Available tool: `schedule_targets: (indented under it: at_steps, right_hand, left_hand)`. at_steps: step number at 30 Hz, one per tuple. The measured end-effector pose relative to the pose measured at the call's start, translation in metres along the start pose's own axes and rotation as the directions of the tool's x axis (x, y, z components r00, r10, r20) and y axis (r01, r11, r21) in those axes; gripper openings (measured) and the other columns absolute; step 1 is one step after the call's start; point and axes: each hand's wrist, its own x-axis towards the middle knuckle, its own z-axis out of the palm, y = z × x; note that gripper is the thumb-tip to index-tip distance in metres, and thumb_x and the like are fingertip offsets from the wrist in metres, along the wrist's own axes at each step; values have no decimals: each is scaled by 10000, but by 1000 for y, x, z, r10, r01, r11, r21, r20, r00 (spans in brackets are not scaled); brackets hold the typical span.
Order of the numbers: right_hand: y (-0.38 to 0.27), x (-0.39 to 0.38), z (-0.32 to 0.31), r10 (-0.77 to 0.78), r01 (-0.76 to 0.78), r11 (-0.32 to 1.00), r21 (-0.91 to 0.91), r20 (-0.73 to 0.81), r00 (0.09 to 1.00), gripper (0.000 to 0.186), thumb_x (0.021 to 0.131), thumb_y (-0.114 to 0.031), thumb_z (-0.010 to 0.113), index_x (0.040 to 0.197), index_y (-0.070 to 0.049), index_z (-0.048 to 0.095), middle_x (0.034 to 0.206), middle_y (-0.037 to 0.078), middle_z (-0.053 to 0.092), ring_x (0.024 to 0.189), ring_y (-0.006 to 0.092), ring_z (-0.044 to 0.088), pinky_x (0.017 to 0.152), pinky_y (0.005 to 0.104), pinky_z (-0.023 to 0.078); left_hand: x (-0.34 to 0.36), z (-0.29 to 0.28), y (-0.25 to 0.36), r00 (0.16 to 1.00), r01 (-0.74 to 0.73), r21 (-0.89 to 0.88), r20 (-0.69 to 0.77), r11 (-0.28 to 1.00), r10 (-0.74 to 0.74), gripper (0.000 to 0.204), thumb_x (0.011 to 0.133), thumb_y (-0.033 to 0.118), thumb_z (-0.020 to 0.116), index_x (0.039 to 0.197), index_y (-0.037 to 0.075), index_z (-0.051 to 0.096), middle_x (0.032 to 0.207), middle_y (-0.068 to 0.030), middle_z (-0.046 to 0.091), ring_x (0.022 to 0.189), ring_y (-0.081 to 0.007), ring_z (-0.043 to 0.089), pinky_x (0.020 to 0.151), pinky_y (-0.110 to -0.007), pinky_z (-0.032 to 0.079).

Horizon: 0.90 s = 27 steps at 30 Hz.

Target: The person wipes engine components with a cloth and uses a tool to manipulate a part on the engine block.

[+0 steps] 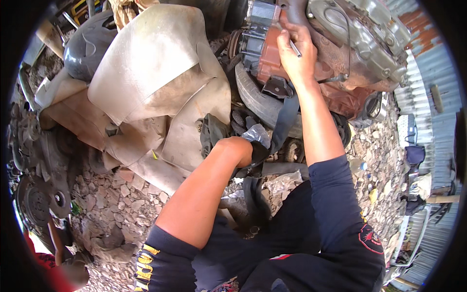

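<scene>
At the upper middle, my right hand (297, 57) is closed around a slim metal rod (295, 48), its short silver end poking out of the fist. The hand is against the rusty red-brown side of an engine (270, 57); the rod's other end is hidden. My left hand (237, 150) is lower and nearer, bent down beside a dark strap-like piece (285, 119) and a crumpled clear plastic wrap (257, 135). Its fingers are hidden, so I cannot tell whether it grips anything. A worn tire (258, 100) lies under the engine's near side.
Big stiff beige sheets (151, 63) are heaped left of the engine. Greasy metal parts (36, 197) pile up at the far left, near a person in red (41, 255). Broken stones (104, 199) cover the ground. A corrugated metal wall (430, 92) stands on the right.
</scene>
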Motion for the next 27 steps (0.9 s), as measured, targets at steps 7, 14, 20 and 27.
schedule_targets:
  at_steps: [7,14,20,27]
  right_hand:
    - [5,21,6,-163,164,975,-151,13,986,204,885,-227,654,933,-29,658,807,204,680,762,305,701,678,366,527]
    - [25,17,9,-79,98,982,-161,117,990,211,889,-231,625,879,-21,629,730,197,668,710,321,694,643,381,522]
    - [29,16,8,-130,149,981,-123,153,980,185,895,-207,601,910,-23,609,762,181,671,720,304,691,648,356,520]
    - [12,15,13,-171,187,970,-156,113,979,157,901,-201,614,903,-44,606,809,196,661,750,370,665,659,402,521]
  left_hand:
    - [16,-1,5,1000,-14,-37,14,999,15,295,737,107,552,956,28,733,1069,-178,683,996,-314,660,820,-399,525]
    - [19,-3,-3,999,-49,-62,-23,997,48,314,730,93,554,984,38,730,1101,-165,679,1018,-307,656,831,-385,528]
    - [10,-6,-9,998,-57,-66,-22,996,56,322,735,95,553,1000,42,728,1107,-164,678,1025,-301,654,840,-392,525]
    - [14,-2,-10,999,-31,-78,2,996,32,328,767,110,609,1077,107,717,1173,-97,667,1081,-262,643,847,-398,523]
